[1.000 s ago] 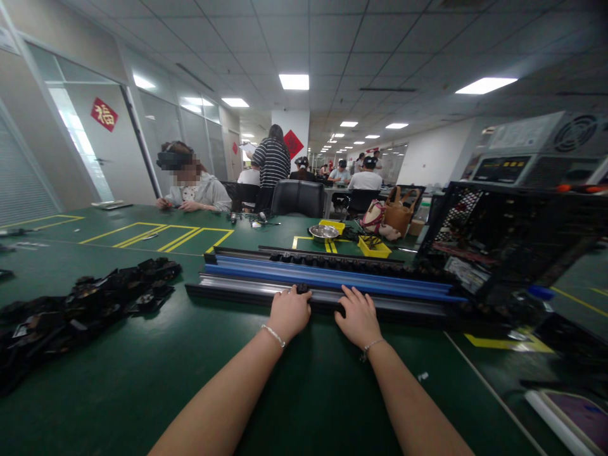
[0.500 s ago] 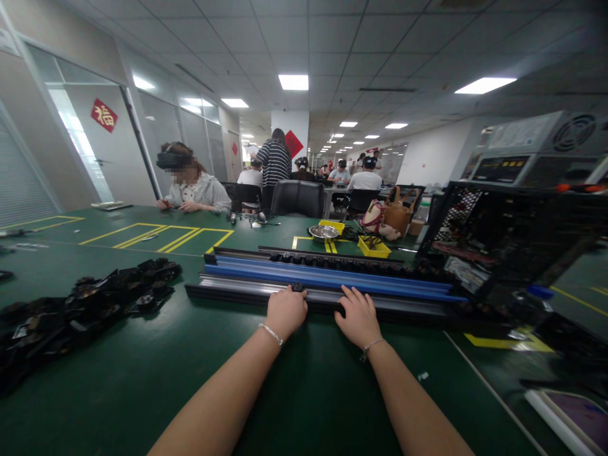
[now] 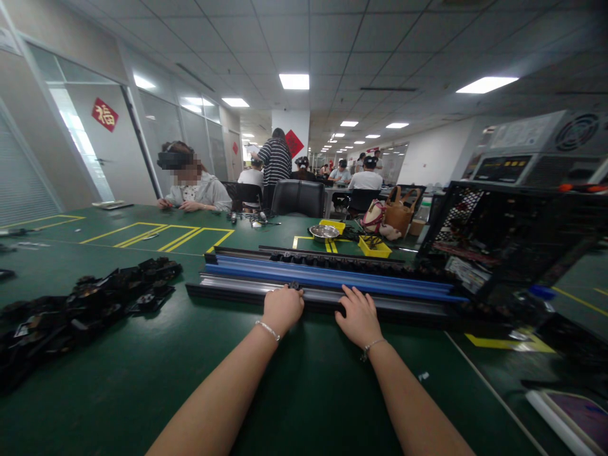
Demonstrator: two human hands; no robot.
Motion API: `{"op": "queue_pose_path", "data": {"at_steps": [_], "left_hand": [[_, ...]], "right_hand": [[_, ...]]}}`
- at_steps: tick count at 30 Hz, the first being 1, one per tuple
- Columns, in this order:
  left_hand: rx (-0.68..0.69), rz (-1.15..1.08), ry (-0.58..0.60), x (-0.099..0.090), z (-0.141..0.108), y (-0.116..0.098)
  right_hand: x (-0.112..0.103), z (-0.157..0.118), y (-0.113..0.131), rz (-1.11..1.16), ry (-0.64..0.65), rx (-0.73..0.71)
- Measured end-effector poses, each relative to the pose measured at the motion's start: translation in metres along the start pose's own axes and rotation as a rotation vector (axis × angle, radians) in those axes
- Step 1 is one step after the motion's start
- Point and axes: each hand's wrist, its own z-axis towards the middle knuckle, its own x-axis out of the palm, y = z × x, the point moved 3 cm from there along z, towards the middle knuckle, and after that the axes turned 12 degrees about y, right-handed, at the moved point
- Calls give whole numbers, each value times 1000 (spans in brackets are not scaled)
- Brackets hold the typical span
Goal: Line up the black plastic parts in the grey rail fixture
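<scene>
Holding with narrowed fingers of the left hand a small black part on the silver rail, touching this rail with loosely spread fingers of the right hand, well inside the far edge of the worktop.

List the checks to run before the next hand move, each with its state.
1. Left hand at the black part: ok.
2. Left grip firm: cannot tell, fingertips hidden.
3. Right hand at the silver rail, fingers spread: ok.
4. Hands apart from each other: ok.
5. Black pile apart from left hand: ok.
6. Rail's right end apart from the case: cannot tell, too dark.
</scene>
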Motion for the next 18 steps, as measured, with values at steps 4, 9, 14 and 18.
{"op": "queue_pose_path", "data": {"at_steps": [4, 9, 14, 18], "left_hand": [[-46, -12, 35, -3, 0, 6], [-27, -9, 55, -6, -1, 6], [-44, -3, 96, -8, -2, 8], [-83, -11, 113, -10, -1, 14]], "right_hand": [[0, 0, 0, -6, -8, -6], [0, 0, 0, -10, -8, -4], [0, 1, 0, -5, 11, 3], [-1, 0, 0, 2, 11, 3]]}}
